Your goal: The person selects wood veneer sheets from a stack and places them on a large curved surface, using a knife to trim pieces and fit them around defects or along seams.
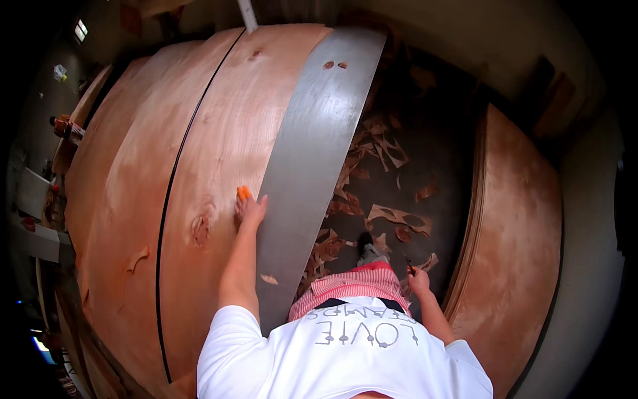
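Note:
My left hand (251, 211) reaches over a large reddish-brown sheet of wood veneer (229, 133), close to its right edge, where a grey metal strip (309, 126) begins. Its thumb stands apart from the fingers. Bright orange (244, 193) shows at the fingertips, looking like finger covers, though too small to be sure. Down by my right side, my right hand (419, 282) is closed around a small dark hand tool (410, 266) with a thin tip; its exact kind is unclear. A dark knot (201, 229) marks the veneer left of my left hand.
A long black line (174, 173) crosses the veneer surface. Torn veneer scraps (399, 218), several with oval holes, litter the dark floor around my foot. A tall veneer stack (515, 233) stands at right. One small chip (269, 279) lies on the metal strip.

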The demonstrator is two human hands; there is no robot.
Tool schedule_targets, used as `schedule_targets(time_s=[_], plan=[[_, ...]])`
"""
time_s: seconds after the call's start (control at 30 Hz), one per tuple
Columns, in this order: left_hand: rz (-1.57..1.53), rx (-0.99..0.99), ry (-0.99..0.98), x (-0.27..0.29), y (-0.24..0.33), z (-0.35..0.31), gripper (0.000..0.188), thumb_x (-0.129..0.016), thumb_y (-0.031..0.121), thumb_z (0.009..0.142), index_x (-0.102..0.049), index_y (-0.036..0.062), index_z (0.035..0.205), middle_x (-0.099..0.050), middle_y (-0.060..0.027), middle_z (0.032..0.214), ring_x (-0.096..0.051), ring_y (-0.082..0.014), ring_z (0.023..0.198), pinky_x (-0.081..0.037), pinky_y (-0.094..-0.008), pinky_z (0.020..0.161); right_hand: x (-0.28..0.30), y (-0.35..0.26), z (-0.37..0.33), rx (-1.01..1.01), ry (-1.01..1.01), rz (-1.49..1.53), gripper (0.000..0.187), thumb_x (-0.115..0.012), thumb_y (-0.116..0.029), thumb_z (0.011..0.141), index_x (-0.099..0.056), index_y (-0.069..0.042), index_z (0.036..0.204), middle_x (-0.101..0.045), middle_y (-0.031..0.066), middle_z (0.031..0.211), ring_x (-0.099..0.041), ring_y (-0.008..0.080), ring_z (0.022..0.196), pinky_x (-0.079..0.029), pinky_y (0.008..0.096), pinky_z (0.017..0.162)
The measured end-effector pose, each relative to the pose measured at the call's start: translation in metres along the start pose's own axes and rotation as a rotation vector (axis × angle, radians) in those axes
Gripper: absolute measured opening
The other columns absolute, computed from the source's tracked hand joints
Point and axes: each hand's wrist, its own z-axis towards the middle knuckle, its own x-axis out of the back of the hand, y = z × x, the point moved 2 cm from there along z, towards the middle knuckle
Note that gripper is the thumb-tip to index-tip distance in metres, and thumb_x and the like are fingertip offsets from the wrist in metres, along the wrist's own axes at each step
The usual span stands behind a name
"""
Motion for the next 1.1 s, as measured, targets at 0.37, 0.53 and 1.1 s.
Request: schedule_targets(time_s=[0.37,0.53,1.1], plan=[[0.161,-0.002,-0.056,-0.007,0.023,-0.078,0.089,-0.053,0.054,0.076,-0.020,-0.0013,0.137,-0.017,-0.0159,0.144,-0.014,-0.0265,0.134,-0.007,-0.0486,0.106,0.035,-0.127,0.226,0.426,-0.363,-0.192,0.025,-0.053,-0.027,0.078,-0.064,-0.013,0.096,-0.063,0.0156,0.082,-0.060,0.0326,0.078,-0.047,0.0414,0.070],[0.213,0.050,-0.217,-0.001,0.032,-0.197,0.091,-0.055,0.054,0.074,-0.019,-0.0007,0.137,-0.019,-0.0150,0.143,-0.014,-0.0270,0.133,-0.007,-0.0487,0.107,0.033,-0.218,0.272,0.673,-0.523,-0.284,0.027,-0.052,-0.028,0.081,-0.062,-0.012,0.100,-0.062,0.0175,0.080,-0.059,0.0339,0.075,-0.047,0.0426,0.067],[0.115,0.855,0.286,0.006,-0.098,-0.301,0.068,-0.053,0.039,0.081,-0.030,0.0012,0.132,-0.024,-0.0191,0.140,-0.031,-0.0363,0.123,-0.024,-0.0463,0.101,-0.083,-0.402,0.193,1.532,-0.689,-0.357,0.031,-0.052,-0.003,0.071,-0.063,-0.015,0.097,-0.058,0.0077,0.093,-0.056,0.0279,0.088,-0.047,0.0361,0.073]])
